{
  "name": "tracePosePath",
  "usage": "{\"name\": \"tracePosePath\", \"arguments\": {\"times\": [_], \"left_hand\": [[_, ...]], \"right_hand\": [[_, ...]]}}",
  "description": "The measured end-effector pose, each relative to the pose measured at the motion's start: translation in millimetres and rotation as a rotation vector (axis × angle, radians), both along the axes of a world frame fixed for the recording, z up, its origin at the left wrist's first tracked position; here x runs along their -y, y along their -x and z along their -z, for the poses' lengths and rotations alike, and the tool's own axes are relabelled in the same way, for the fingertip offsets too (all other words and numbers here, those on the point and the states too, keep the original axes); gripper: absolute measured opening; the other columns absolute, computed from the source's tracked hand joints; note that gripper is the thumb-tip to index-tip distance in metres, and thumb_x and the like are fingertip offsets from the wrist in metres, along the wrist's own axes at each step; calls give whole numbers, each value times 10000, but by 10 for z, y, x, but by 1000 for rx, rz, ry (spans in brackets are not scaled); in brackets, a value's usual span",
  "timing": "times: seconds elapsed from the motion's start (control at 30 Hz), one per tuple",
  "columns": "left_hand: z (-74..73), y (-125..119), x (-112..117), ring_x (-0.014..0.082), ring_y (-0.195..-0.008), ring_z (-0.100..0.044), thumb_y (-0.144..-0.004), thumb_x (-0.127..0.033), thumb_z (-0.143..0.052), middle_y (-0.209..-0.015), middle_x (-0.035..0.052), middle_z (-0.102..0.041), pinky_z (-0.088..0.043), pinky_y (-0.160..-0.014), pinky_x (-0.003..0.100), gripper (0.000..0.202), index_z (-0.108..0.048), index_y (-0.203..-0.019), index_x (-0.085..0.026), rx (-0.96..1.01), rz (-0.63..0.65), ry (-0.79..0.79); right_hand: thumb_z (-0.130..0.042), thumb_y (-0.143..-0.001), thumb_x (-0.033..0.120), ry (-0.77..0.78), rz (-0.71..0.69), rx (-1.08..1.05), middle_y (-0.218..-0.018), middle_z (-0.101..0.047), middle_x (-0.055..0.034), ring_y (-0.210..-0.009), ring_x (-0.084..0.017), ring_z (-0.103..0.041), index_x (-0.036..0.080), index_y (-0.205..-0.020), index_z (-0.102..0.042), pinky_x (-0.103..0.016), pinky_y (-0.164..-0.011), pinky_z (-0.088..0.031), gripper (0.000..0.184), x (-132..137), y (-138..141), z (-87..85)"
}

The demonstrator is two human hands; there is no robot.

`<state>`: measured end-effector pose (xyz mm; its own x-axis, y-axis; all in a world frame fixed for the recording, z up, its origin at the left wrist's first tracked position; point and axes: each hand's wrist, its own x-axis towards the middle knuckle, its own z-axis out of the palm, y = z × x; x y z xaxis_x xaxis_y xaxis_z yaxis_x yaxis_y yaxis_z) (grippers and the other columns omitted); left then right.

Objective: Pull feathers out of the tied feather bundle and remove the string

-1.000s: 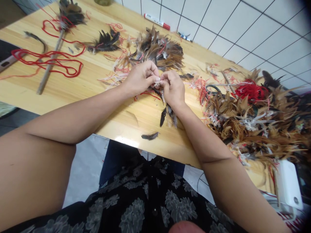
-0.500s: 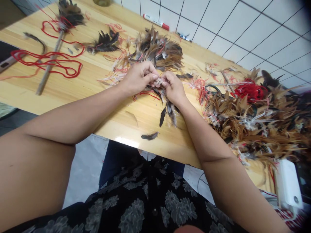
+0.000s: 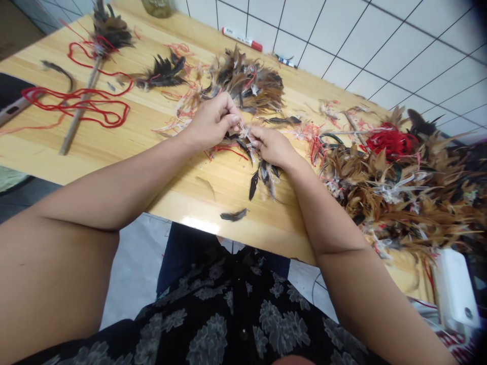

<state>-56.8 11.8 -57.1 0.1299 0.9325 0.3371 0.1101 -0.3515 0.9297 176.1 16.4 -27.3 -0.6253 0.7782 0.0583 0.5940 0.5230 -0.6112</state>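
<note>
Over the middle of the table, my left hand (image 3: 213, 121) is closed, thumb and forefinger pinching one end of some thin pale strands (image 3: 245, 133). My right hand (image 3: 273, 146) pinches the same whitish, fluffy bit from the other side, its fingers curled. Whether the strands are feather quills or string I cannot tell. Dark feathers (image 3: 254, 183) lie below my right hand, and red string (image 3: 232, 148) rests under both hands. Just beyond them sits a bundle of brown feathers (image 3: 253, 81).
A stick with dark feathers (image 3: 85, 96) lies at left, crossed by a loose red cord (image 3: 114, 114). Brown feather bundles (image 3: 399, 197) cover the right side, with a red yarn bundle (image 3: 391, 141) on them. A red-capped marker (image 3: 241, 39) lies by the tiled wall (image 3: 304, 30).
My hands have drawn slightly apart, the left up and leftward, so pale strands now show stretched between them. My right hand has turned flatter.
</note>
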Motion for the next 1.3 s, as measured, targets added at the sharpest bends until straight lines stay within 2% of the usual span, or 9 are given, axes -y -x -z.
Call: {"name": "tracePosePath", "arguments": {"times": [0.17,0.33,0.5,0.67,0.87,0.97,1.07,1.2,1.3], "left_hand": [[-47,-60,55,196,-693,-653,-848,-719,-972,-836,11,-812,-536,-734,418,553,-626,-883,-290,89,55,55],[-157,-74,120,187,-726,-730,-886,-681,-991,-871,25,-836,-549,-670,359,555,-626,-890,-263,73,112,79],[-118,-86,93,158,-727,-738,-830,-752,-1014,-864,34,-819,-493,-630,322,656,-589,-865,-254,157,163,90],[-67,-127,89,198,-729,-752,-851,-769,-1001,-809,31,-775,-513,-640,342,671,-564,-878,-261,126,165,153],[-153,-197,174,169,-700,-669,-908,-771,-954,-815,2,-769,-528,-684,359,635,-559,-892,-274,71,138,105],[-191,-240,213,167,-641,-596,-842,-815,-953,-762,-7,-738,-459,-646,389,642,-573,-848,-297,64,103,91],[-186,-247,213,158,-593,-524,-778,-903,-925,-702,-16,-704,-409,-611,392,704,-551,-822,-309,50,74,66],[-162,-205,200,161,-649,-585,-961,-710,-910,-760,-8,-721,-472,-672,382,569,-537,-881,-287,-64,101,67],[-195,-207,233,154,-646,-618,-993,-548,-940,-763,-12,-719,-492,-655,349,499,-545,-874,-267,-26,84,113]], "right_hand": [[-709,-1035,332,10,86,-58,-961,-774,-47,-948,-251,-642,258,-925,-656,-371,-947,-516,142,33,20,-4],[-800,-1007,514,55,53,-58,-883,-736,-12,-858,-198,-599,229,-939,-721,-328,-866,-476,304,85,31,-79],[-653,-1069,304,94,67,-15,-770,-667,-15,-888,-210,-620,230,-761,-667,-341,-891,-489,317,55,61,-49],[-750,-986,206,67,186,-178,-778,-591,-67,-1106,-283,-650,248,-689,-538,-369,-941,-514,367,51,87,106],[-597,-1115,316,-89,232,-347,-900,-564,-112,-1221,-286,-605,221,-735,-465,-357,-932,-555,413,95,139,275],[-562,-1146,408,-199,227,-353,-885,-549,-113,-1236,-297,-617,214,-753,-480,-371,-931,-571,445,48,149,406],[-553,-1151,367,-245,240,-325,-879,-561,-115,-1286,-319,-623,212,-752,-480,-407,-977,-592,434,13,161,494],[-555,-1132,251,-218,279,-210,-962,-641,-134,-1366,-349,-617,207,-770,-510,-490,-1097,-591,367,38,170,464],[-538,-1129,214,-236,315,-59,-1089,-703,-149,-1400,-357,-634,192,-868,-613,-520,-1149,-579,273,77,132,369]]}}
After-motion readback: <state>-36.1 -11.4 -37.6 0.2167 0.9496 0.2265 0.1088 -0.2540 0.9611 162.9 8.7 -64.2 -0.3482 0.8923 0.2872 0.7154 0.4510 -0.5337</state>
